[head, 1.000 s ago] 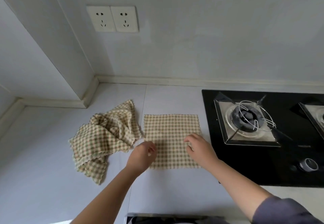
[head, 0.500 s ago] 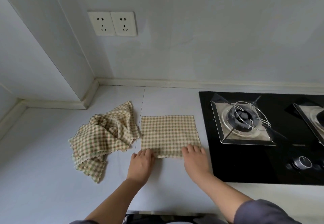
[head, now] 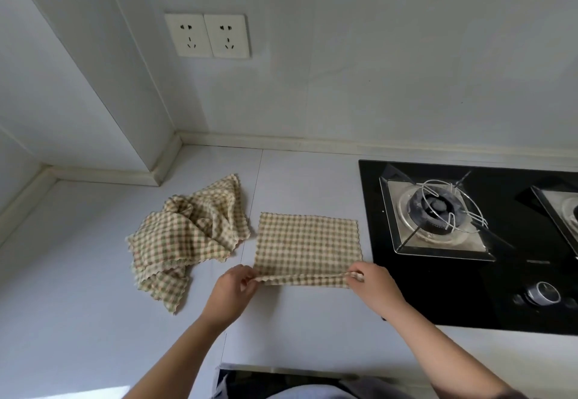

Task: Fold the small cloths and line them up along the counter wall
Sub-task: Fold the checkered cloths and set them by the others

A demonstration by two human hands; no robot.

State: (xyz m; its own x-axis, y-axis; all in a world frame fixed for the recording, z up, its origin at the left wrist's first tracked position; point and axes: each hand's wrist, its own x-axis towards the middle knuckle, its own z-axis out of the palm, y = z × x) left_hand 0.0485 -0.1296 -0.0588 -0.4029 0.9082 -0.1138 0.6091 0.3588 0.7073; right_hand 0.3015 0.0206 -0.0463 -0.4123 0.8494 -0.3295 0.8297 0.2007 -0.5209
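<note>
The pale wall (head: 375, 70) stands behind the desk (head: 78, 320). A black gas hob (head: 531, 305) is set into the desk at right. A crumpled heap of checked cloths (head: 187, 242) lies left of centre. Just beside it, a flat checked cloth (head: 308, 245) lies between heap and hob, its near edge raised off the desk. A double socket (head: 208, 36) is mounted on the wall. The left grip (head: 230, 292) pinches the cloth's near left corner, and the right grip (head: 373, 287) pinches its near right corner. One knob (head: 542, 292) sits on the hob.
</note>
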